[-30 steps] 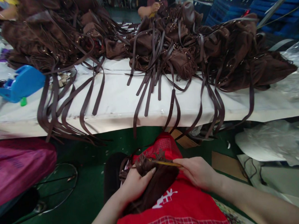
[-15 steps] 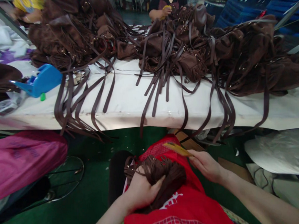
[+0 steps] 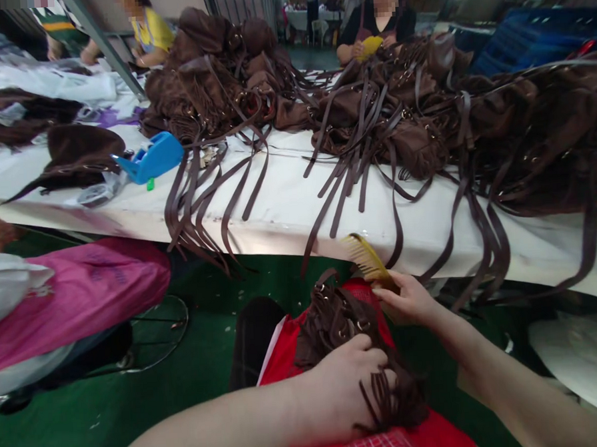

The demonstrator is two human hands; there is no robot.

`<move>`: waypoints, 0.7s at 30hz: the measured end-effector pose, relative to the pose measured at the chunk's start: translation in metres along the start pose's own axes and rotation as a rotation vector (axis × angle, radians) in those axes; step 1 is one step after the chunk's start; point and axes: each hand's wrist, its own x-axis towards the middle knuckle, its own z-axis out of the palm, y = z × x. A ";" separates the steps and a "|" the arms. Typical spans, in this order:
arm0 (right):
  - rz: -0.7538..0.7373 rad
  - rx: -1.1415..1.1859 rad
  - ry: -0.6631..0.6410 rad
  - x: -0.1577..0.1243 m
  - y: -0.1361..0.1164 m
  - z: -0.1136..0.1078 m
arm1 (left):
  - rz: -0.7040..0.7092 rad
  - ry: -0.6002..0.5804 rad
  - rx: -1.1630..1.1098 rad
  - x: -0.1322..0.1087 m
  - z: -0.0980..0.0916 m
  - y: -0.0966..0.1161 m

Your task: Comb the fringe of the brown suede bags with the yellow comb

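A dark brown fringed bag (image 3: 328, 322) with metal rings lies in my lap on the red apron (image 3: 280, 348). My left hand (image 3: 359, 380) is closed on it, and strands of its fringe come out between the fingers. Raised to the right of the bag, my right hand (image 3: 405, 298) grips a yellow comb (image 3: 365, 255) by one end. The comb's teeth point down and to the left, apart from the bag. Part of the bag is hidden under my left hand and forearm.
Brown bags (image 3: 210, 74) are heaped on the white table (image 3: 278, 218), their straps (image 3: 500, 246) hanging over its front edge. A blue tape dispenser (image 3: 157, 157) stands at the left. Beside me sits a person in a pink apron (image 3: 107, 293); another person across holds a yellow comb (image 3: 369, 46).
My left hand has moved right across the bag, which has turned in my lap. The comb in my right hand has risen and tilted, showing its teeth. The view has swung left.
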 end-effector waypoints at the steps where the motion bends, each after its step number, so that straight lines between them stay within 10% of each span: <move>1: -0.030 0.113 -0.003 0.005 -0.010 0.001 | 0.068 -0.001 0.092 0.001 0.001 0.002; 5: -0.126 0.316 -0.085 0.024 -0.045 0.010 | 0.158 0.004 0.182 0.008 0.005 0.010; 12: -0.241 -0.012 -0.613 0.034 -0.059 0.020 | 0.255 0.018 0.306 0.012 0.004 0.015; 21: -0.029 0.267 0.172 0.020 -0.004 -0.006 | 0.306 0.169 0.652 -0.002 -0.004 -0.045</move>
